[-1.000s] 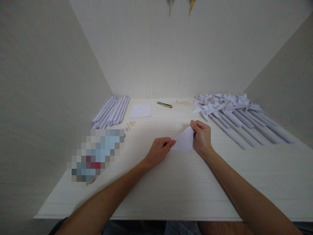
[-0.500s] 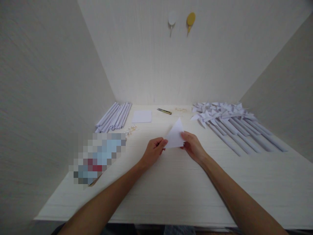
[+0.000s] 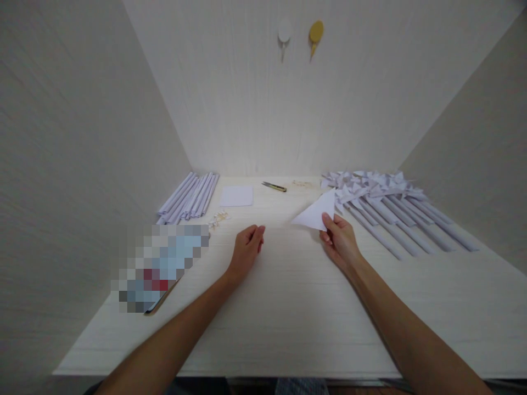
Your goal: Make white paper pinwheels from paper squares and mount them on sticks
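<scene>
My right hand (image 3: 338, 236) pinches a folded white paper triangle (image 3: 319, 211) between thumb and fingers, above the table at the near left of the pinwheels. One corner of the paper points left and another points up. My left hand (image 3: 247, 244) is apart from the paper, over the middle of the table, its thumb and fingers drawn together with nothing visible in them. On the right lie several white paper pinwheels (image 3: 362, 186) with rolled paper sticks (image 3: 411, 222), heaped together. A square stack of white paper (image 3: 236, 196) lies beyond my left hand.
Rolled white paper tubes (image 3: 189, 195) are bundled at the back left. Thread snips (image 3: 274, 186) lie near the back wall. Small cotton-swab-like sticks (image 3: 218, 219) are strewn near a pixelated phone-like object (image 3: 164, 269) on the left. White (image 3: 284, 32) and yellow (image 3: 316, 32) hooks hang on the wall.
My left hand has let go of the paper triangle and drawn left. My right hand has carried the triangle to the right and turned it.
</scene>
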`<action>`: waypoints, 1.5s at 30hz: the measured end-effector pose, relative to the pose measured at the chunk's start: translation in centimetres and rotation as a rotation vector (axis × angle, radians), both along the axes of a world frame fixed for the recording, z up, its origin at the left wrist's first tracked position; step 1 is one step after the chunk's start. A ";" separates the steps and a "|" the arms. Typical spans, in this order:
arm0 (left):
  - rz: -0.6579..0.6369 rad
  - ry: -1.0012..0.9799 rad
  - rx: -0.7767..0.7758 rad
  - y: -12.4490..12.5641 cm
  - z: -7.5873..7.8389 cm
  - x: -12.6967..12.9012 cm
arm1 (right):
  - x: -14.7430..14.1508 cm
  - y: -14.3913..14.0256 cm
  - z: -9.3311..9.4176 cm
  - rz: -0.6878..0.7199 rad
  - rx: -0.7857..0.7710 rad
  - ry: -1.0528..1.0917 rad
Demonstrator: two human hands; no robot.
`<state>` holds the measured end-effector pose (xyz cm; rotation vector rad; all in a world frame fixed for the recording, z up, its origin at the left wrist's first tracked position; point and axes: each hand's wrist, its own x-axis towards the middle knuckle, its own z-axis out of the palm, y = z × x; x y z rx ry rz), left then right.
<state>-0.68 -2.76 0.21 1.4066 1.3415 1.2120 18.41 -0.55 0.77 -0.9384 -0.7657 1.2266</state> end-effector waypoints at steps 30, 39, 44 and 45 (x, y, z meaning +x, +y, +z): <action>-0.425 0.050 0.016 0.2 -0.5 0.7 | -3.3 -1.5 -0.7 0.357 0.096 -0.427; -0.221 -0.342 -0.230 0.7 -0.4 0.9 | -3.0 -1.2 -1.0 0.414 0.297 -0.506; 0.049 -0.307 -0.139 1.5 -1.2 0.3 | -2.5 -0.7 -1.5 0.418 0.225 -0.489; 0.062 -0.271 -0.116 1.5 -1.2 0.2 | -2.5 -0.6 -1.6 0.421 0.215 -0.485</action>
